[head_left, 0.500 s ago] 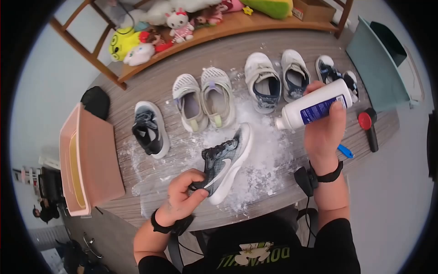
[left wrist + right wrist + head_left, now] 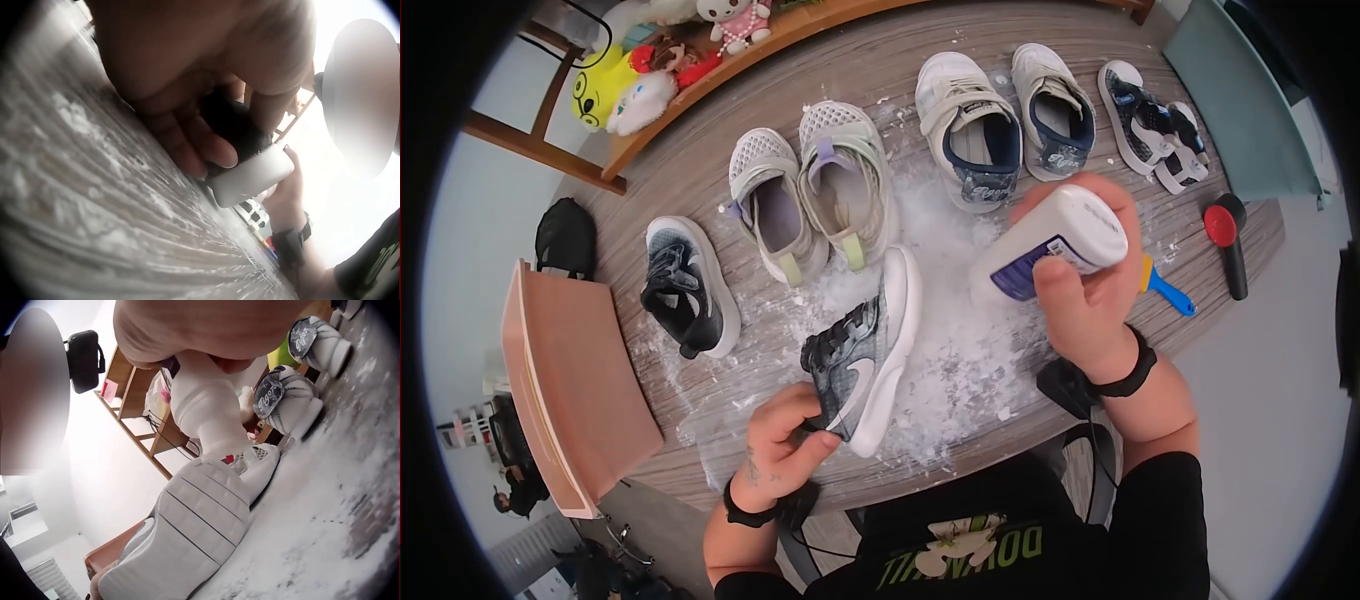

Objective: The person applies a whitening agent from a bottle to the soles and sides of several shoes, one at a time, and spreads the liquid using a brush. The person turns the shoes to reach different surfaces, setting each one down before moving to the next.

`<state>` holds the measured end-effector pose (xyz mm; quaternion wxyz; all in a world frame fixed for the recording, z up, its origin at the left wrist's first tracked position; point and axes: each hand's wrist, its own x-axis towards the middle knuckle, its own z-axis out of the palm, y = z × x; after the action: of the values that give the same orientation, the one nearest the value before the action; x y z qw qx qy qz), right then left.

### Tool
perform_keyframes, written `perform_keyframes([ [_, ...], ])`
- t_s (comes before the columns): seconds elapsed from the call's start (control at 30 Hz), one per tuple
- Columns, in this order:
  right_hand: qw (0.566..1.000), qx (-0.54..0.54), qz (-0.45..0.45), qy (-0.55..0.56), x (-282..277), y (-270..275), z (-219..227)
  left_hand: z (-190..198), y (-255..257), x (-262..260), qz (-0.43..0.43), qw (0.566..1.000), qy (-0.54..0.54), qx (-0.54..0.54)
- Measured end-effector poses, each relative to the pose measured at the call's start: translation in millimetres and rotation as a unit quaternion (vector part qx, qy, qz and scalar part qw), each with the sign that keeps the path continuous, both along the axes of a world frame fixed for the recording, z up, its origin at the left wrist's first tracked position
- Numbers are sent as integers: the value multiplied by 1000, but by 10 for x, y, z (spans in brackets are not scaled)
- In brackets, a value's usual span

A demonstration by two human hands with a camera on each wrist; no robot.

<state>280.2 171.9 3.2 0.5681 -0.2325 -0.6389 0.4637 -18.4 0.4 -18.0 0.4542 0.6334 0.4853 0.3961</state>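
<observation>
My left hand pinches the heel of a grey-and-black sneaker tilted on its side above the powdered tabletop. In the left wrist view, fingers hold the dark heel above the white sole. My right hand grips a white bottle with a purple label, its base facing up toward the head camera. In the right wrist view, the bottle's neck points down close to the sneaker's ridged sole; whether they touch I cannot tell.
White powder covers the middle of the table. Around it stand the other dark sneaker, several pale shoes and small sandals. A blue-handled brush and red-and-black scoop lie right; a pink bin is left.
My right hand has tipped the bottle so its base faces the head camera more. The head view has shifted, with the shelf sliding toward the upper edge. My left hand still holds the sneaker.
</observation>
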Motion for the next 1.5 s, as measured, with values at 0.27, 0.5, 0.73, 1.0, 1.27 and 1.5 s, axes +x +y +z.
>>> perform_keyframes([
  [0.27, 992, 86, 9, -87, -165, -22, -73, 70, 24, 40, 1, 1000, 7, 5],
  [0.5, 982, 84, -48, -160, -172, -61, -25, 41, 15, 8, -7, 1000, 7, -10],
  [0.73, 956, 37, -57, -284, -150, 7, 44, 52, 22, 21, -7, 1000, 2, -5],
  [1.0, 982, -98, -39, -154, -124, -70, 74, 99, 34, 36, -4, 1000, 10, -10],
  [1.27, 992, 53, 20, -110, 8, -59, 38, 62, 22, 33, -6, 1000, 10, -4],
  [1.5, 992, 18, 34, -120, -41, -80, 44, 50, 16, 51, 2, 1000, 2, -1],
])
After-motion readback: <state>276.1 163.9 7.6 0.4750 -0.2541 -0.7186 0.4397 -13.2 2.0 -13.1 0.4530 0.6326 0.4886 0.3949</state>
